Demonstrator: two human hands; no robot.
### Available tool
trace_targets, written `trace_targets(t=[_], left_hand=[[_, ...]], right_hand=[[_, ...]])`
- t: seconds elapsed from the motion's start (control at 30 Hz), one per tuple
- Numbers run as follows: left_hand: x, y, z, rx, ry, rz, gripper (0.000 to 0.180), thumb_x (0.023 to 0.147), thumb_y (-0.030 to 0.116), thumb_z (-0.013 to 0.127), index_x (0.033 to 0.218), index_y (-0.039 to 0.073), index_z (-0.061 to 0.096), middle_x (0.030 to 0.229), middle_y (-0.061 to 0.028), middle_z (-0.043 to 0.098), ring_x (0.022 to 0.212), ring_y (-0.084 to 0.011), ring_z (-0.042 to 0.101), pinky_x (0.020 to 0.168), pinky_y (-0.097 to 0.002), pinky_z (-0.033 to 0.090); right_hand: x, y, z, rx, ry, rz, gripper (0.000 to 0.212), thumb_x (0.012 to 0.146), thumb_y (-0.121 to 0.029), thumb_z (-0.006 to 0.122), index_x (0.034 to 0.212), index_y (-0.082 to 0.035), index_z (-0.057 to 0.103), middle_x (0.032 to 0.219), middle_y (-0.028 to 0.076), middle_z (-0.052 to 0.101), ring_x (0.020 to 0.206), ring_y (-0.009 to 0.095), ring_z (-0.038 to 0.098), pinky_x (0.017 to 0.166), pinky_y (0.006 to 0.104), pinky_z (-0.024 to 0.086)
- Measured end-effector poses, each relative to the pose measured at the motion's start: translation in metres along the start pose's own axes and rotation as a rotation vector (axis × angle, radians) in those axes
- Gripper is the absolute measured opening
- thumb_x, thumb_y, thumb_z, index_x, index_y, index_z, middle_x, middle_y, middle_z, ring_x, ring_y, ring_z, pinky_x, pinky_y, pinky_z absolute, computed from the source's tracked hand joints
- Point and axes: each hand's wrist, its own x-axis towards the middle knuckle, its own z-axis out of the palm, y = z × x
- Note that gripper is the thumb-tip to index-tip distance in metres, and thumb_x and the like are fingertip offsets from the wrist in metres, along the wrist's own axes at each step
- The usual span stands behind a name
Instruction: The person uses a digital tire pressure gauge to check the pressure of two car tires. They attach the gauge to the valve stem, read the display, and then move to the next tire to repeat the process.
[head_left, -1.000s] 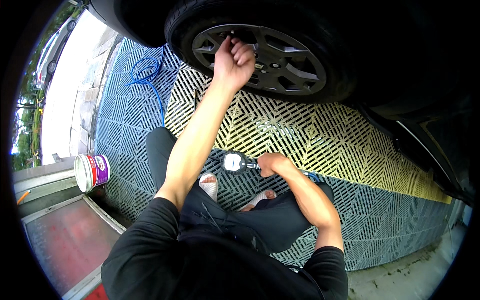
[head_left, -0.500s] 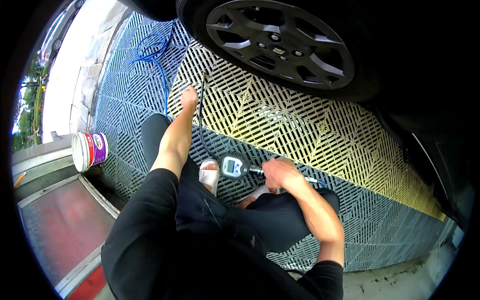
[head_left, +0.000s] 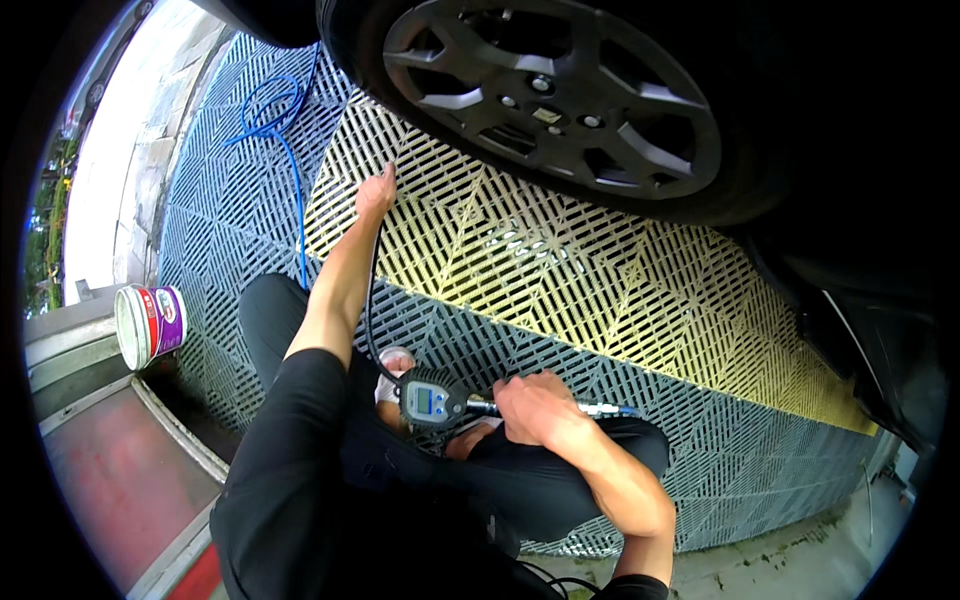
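Observation:
My right hand (head_left: 542, 408) is wrapped round the handle of a tire inflator gauge (head_left: 430, 401) with a small display. The gauge lies over my feet, and a metal fitting (head_left: 602, 409) sticks out past that hand. A thin black air hose (head_left: 371, 310) rises from the gauge to my left hand (head_left: 374, 195). That hand is closed round the hose's far part, which its fingers hide; one finger or thumb points up toward the tire. Beyond it stands a car wheel (head_left: 548, 110) with a dark spoked rim. My left hand is apart from the tire.
A blue air hose (head_left: 296, 200) lies coiled on the blue-grey grid floor (head_left: 225, 215), left of the yellow grid strip (head_left: 450, 230). At the left are a white bucket (head_left: 135, 326) with a coloured label and a framed reddish panel (head_left: 130, 470). The dark car body overhangs the right side.
My left hand has closed on the black hose, whose free end showed beside it before. The view has shifted, and the gauge sits lower and farther left in it.

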Motion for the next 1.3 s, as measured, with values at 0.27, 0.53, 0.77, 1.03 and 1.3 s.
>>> trace_targets(t=[0.27, 0.53, 0.77, 1.03, 1.3], left_hand=[[-0.19, 0.113, -0.103, -1.341, -0.647, 0.385, 0.047, 0.1, 0.05, 0.037, 0.074, 0.012, 0.039, 0.063, 0.0041, 0.033, 0.049, -0.0072, 0.022, 0.04, -0.0212, 0.019], [-0.253, 0.175, -0.174, -1.831, -1.434, 0.486, 0.048, 0.103, 0.043, 0.037, 0.065, 0.015, 0.031, 0.063, 0.0022, 0.024, 0.06, -0.0087, 0.028, 0.038, -0.0193, 0.015], [-0.247, 0.19, -0.167, -2.039, -1.662, 0.377, 0.049, 0.102, 0.041, 0.039, 0.062, 0.014, 0.031, 0.065, 0.0013, 0.022, 0.06, -0.0097, 0.029, 0.037, -0.02, 0.015], [-0.244, 0.195, -0.174, -2.037, -1.781, 0.36, 0.048, 0.101, 0.04, 0.041, 0.062, 0.014, 0.031, 0.066, 0.0012, 0.021, 0.06, -0.0103, 0.028, 0.037, -0.0202, 0.015], [-0.249, 0.204, -0.176, -2.141, -1.843, 0.196, 0.048, 0.097, 0.038, 0.043, 0.059, 0.014, 0.028, 0.063, 0.0006, 0.019, 0.056, -0.0111, 0.027, 0.036, -0.0212, 0.013]], right_hand=[[0.014, -0.001, 0.009, 0.028, -0.071, -0.031, 0.011, 0.074, -0.012, 0.062, 0.074, -0.005, 0.071, 0.076, 0.014, 0.071, 0.074, 0.03, 0.071, 0.062, 0.0399, 0.055], [0.023, -0.011, -0.019, 0.051, 0.161, -0.019, 0.007, 0.073, -0.012, 0.063, 0.074, -0.005, 0.066, 0.068, 0.014, 0.067, 0.068, 0.03, 0.068, 0.062, 0.0397, 0.053], [0.014, -0.002, -0.025, 0.067, 0.255, -0.001, 0.01, 0.072, -0.013, 0.064, 0.075, -0.003, 0.064, 0.066, 0.015, 0.066, 0.065, 0.032, 0.068, 0.061, 0.0405, 0.054], [0.015, -0.004, -0.031, 0.014, 0.176, 0.06, 0.011, 0.074, -0.012, 0.061, 0.079, -0.002, 0.065, 0.068, 0.017, 0.067, 0.065, 0.032, 0.069, 0.061, 0.0404, 0.054], [0.019, 0.006, -0.039, 0.122, 0.116, 0.217, 0.021, 0.076, -0.008, 0.059, 0.092, 0.005, 0.063, 0.075, 0.025, 0.067, 0.073, 0.039, 0.069, 0.068, 0.0442, 0.055]])
